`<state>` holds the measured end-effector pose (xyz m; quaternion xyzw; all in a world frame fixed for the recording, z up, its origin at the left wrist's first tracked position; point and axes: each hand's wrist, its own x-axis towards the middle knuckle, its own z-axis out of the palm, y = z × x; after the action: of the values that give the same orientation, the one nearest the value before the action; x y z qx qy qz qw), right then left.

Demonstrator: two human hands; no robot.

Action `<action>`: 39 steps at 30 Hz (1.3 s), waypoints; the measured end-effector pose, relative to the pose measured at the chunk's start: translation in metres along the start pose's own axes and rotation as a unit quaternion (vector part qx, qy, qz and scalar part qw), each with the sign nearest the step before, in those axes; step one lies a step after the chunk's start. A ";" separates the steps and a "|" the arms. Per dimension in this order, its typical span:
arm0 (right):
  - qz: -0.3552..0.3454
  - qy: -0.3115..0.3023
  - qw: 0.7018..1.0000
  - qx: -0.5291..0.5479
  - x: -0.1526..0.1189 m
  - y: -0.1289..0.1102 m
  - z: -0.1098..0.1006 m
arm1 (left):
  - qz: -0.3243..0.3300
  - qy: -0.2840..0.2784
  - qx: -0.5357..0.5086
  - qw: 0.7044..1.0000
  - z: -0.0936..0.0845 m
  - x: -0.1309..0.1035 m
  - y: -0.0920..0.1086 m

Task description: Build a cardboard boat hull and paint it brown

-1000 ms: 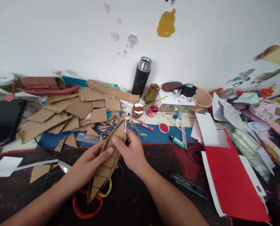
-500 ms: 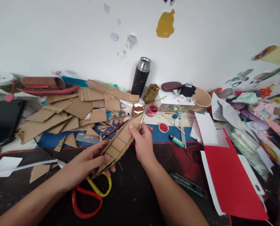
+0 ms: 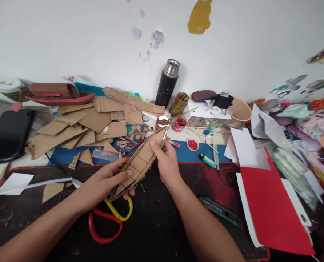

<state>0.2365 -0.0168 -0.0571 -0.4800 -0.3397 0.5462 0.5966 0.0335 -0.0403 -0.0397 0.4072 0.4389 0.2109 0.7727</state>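
Note:
A long cardboard boat (image 3: 140, 160), pointed at its far end and marked with crosswise lines, is held tilted between both my hands. My left hand (image 3: 117, 177) grips its near end, thumb on top and fingers beneath. Toward the far tip, my right hand (image 3: 165, 156) pinches the right edge with its thumb on the upper face. Scissors (image 3: 106, 227) with one red and one yellow handle lie under and beside my left hand; their blades are hidden. A finished-looking red toy boat (image 3: 62, 97) with a brown canopy rests at the back left.
Cardboard scraps (image 3: 93, 120) are heaped at left near a black phone (image 3: 10, 134). A black flask (image 3: 167, 83), paint jars (image 3: 179, 124) and a red paint lid (image 3: 192, 145) stand behind my hands. At right lie a utility knife (image 3: 220, 211), a green glue stick (image 3: 207, 160) and red paper (image 3: 273, 207).
The view has shifted slightly, so most things appear a little farther right and higher. Both hands keep their hold on the cardboard boat, with little other change.

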 end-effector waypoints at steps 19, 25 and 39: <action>0.022 -0.004 1.000 -0.006 0.001 0.005 -0.001 | -0.017 0.050 0.059 0.997 0.008 -0.002 0.012; 0.010 -0.001 1.000 0.019 0.002 0.000 -0.002 | -0.023 0.059 0.041 0.997 -0.005 -0.005 0.015; 0.099 -0.045 0.992 0.058 -0.006 -0.006 0.008 | 0.226 0.290 -0.200 0.908 -0.001 0.005 0.033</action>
<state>0.2295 -0.0207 -0.0483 -0.4504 -0.2851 0.6424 0.5506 0.0363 -0.0180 -0.0157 0.2534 0.4885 0.5717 0.6085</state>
